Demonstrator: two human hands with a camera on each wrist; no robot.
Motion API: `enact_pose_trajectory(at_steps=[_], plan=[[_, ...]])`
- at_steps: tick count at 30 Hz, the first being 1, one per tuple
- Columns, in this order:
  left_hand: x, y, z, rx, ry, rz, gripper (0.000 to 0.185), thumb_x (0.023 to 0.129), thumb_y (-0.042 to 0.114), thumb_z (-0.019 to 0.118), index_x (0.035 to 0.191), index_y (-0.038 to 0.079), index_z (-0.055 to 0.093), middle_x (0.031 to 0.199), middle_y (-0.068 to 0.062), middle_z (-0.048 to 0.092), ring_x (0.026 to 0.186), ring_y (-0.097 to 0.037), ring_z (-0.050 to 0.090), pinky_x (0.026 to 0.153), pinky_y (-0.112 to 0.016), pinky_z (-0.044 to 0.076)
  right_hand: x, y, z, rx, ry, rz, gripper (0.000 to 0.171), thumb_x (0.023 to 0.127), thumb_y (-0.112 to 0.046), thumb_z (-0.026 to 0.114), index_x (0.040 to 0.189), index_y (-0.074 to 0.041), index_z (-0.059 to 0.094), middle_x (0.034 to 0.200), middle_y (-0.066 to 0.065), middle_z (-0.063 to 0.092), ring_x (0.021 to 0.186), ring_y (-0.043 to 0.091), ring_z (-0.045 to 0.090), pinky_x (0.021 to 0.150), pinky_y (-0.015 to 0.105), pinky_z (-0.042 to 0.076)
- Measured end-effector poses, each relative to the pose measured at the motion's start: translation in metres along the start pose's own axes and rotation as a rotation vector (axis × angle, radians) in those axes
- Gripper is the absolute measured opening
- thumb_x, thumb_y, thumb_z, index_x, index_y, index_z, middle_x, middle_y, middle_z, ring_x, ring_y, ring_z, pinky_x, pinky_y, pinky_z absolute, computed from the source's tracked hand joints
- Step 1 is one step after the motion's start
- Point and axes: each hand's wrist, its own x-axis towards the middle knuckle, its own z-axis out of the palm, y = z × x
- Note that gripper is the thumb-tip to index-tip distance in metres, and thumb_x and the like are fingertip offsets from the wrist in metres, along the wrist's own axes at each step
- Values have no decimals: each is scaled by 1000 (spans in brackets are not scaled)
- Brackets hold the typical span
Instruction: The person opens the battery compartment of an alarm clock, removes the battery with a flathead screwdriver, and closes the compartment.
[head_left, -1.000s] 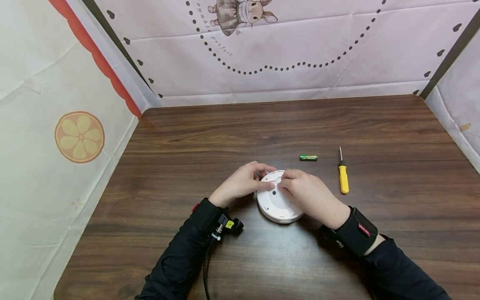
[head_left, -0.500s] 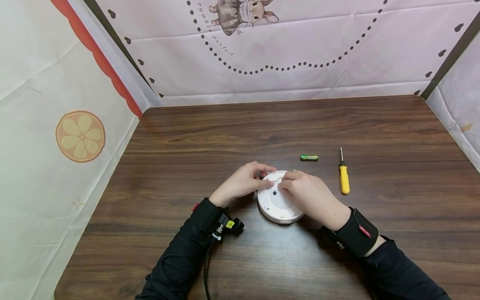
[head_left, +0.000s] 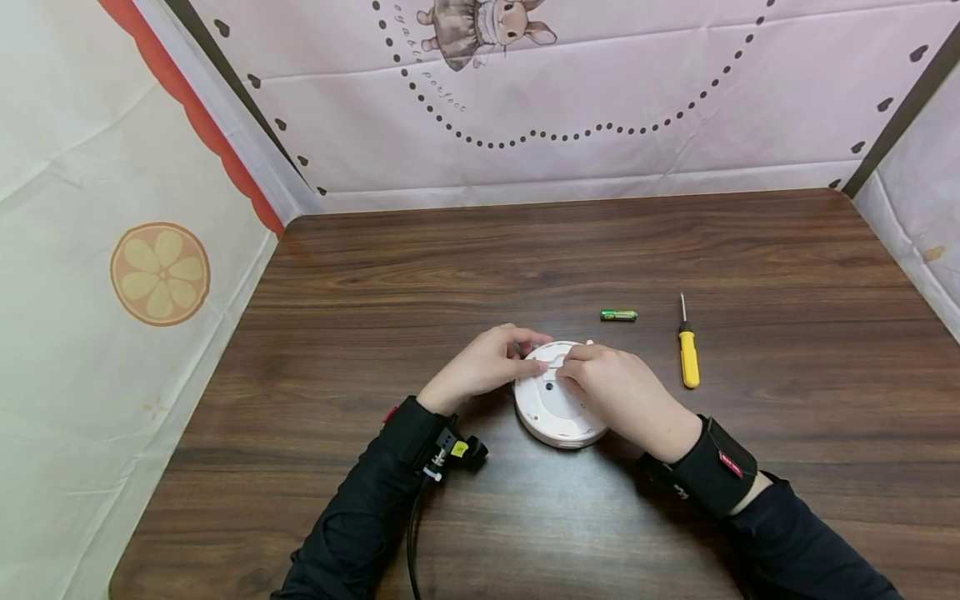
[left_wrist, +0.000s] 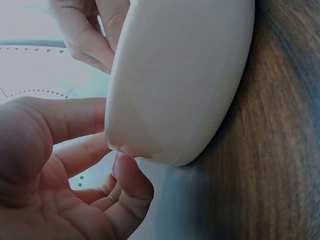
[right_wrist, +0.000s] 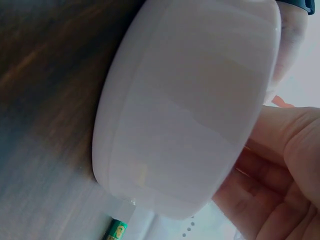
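A round white plastic device (head_left: pixel 553 421) lies on the wooden table, its face with small holes turned up. My left hand (head_left: pixel 487 362) holds it at the far left of the rim, thumb over the face and index finger along the edge. In the left wrist view, fingertips of the left hand (left_wrist: pixel 65 165) touch the device's edge beside its smooth side wall (left_wrist: pixel 175 85). From the right, my right hand (head_left: pixel 618 387) has its fingers curled down onto the middle of the face, covering that part. The right wrist view shows the right hand (right_wrist: pixel 285 170) bent over the device's edge.
Beyond the device lies a green battery (head_left: pixel 618 316). A screwdriver (head_left: pixel 687 358) with a yellow handle lies to its right, tip pointing away. A black cable (head_left: pixel 412 542) hangs from the left wrist camera. Printed cloth (head_left: pixel 570 167) lines the table's far edge.
The right fingers have shifted very slightly on the device's face, and a small pale tip shows more clearly beyond them. The left hand, device, battery and screwdriver keep their places.
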Motion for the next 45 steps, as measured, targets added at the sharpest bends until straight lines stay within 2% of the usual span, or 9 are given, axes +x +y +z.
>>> enact_pose_trajectory(at_steps=[6,12,19,22,26,32,38,41,45], plan=[[0,-1,-1,-9,-19,-4,39,96,19,69,134,12,66,102,-5,58,72,-15,52,64,-26,41,0,-1,0,12,-7,9,9,86,-1,77,88,-9,75,90,2,65,77,19,64,62,32,53],[-1,0,-1,-48,-13,-38,45,90,26,76,133,15,67,106,-5,56,69,-14,50,63,-26,40,0,-1,2,12,-2,20,9,86,0,77,88,-9,76,91,3,65,78,20,64,62,33,53],[0,2,1,-37,-7,-44,45,89,22,77,132,13,67,101,-5,56,64,-12,48,60,-25,38,-1,1,2,29,10,37,8,86,-3,78,90,-10,77,92,3,65,88,21,64,68,35,55],[0,4,2,-42,-6,-61,44,89,21,78,132,13,68,99,-5,56,61,-12,46,57,-25,37,-2,3,1,68,4,77,6,88,-8,78,93,-10,77,92,3,65,90,21,63,72,35,55],[0,5,2,-57,-3,-87,43,89,20,78,130,13,68,99,-5,54,59,-12,43,57,-25,35,-2,9,-6,162,-28,178,10,91,-13,75,98,-6,76,90,3,63,82,18,60,70,35,51],[1,5,1,-55,-16,-97,42,89,20,78,130,14,69,100,-5,54,59,-12,42,58,-25,35,-5,22,-22,272,-91,301,11,92,-8,71,102,-5,74,97,7,63,85,21,61,72,39,49],[2,2,-2,-67,-43,-80,44,89,19,78,131,14,68,100,-5,55,55,-12,40,55,-25,34,-4,23,-21,314,-129,282,13,92,-14,74,104,-11,78,98,3,61,79,15,56,67,32,45],[3,2,-3,-69,-51,-66,45,89,20,78,132,13,68,99,-5,55,55,-11,40,55,-25,34,-2,18,-17,290,-113,245,10,91,-17,76,100,-13,79,92,0,60,74,11,51,64,29,43],[3,1,-3,-57,-55,-56,46,89,21,77,133,13,67,99,-4,55,56,-11,41,57,-24,35,0,11,-10,240,-100,225,9,90,-17,77,98,-12,78,91,-1,62,77,11,54,66,30,46]])
